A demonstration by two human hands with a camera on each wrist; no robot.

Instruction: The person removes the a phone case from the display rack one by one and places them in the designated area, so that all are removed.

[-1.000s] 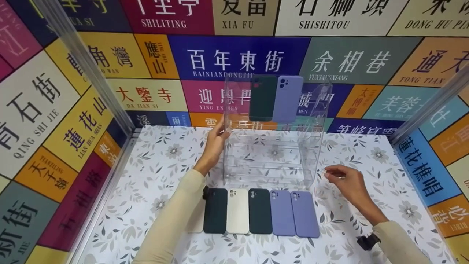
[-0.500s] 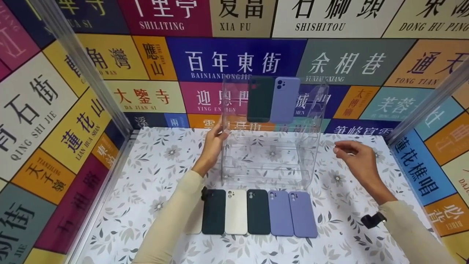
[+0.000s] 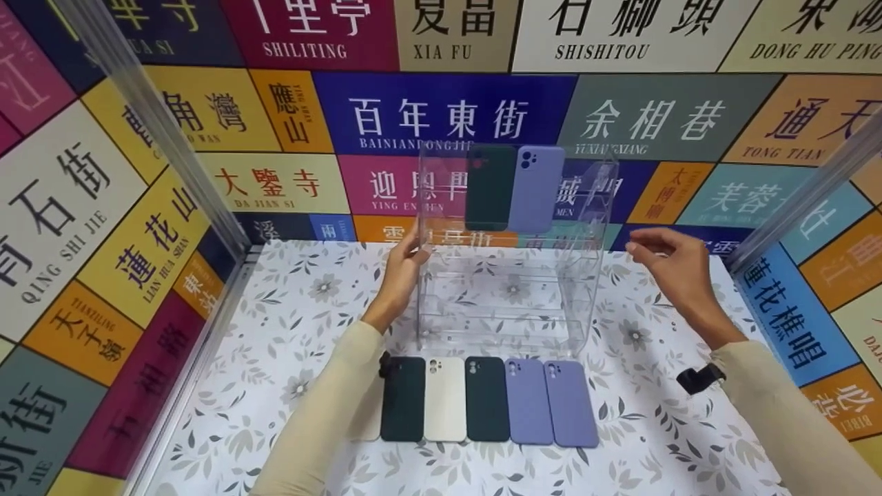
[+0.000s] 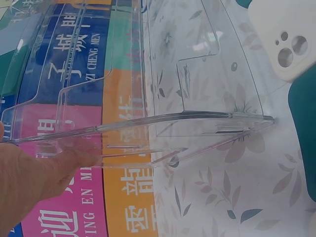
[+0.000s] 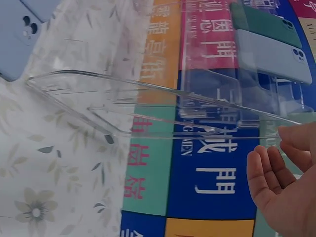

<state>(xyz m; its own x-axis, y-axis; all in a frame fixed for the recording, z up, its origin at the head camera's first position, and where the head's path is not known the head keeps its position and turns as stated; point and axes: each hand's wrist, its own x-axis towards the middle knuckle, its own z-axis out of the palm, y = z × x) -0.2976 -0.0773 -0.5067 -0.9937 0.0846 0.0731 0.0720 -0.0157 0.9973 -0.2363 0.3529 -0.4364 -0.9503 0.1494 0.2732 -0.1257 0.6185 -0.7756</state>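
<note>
A clear tiered display stand (image 3: 503,322) stands upright on the patterned cloth. My left hand (image 3: 401,275) grips its left side edge, thumb in front; the left wrist view shows the fingers (image 4: 74,160) behind the clear panel. On the top tier a dark green phone case (image 3: 490,189) and a lavender phone case (image 3: 536,189) lean side by side. My right hand (image 3: 679,272) hovers to the right of the stand with loosely bent fingers and nothing in them. In the right wrist view its fingertips (image 5: 286,133) overlap the stand's side edge.
Before the stand lies a row of phone cases: a dark green one (image 3: 403,399), a cream one (image 3: 446,399), another dark green one (image 3: 488,399) and two lavender ones (image 3: 529,401). Another cream case (image 3: 366,428) is partly hidden by my left sleeve. Sign-covered walls (image 3: 448,110) enclose the table.
My right hand has moved right, then up along the stand's right side, away from the table front. The left hand keeps its grip and the phone cases stay in place.
</note>
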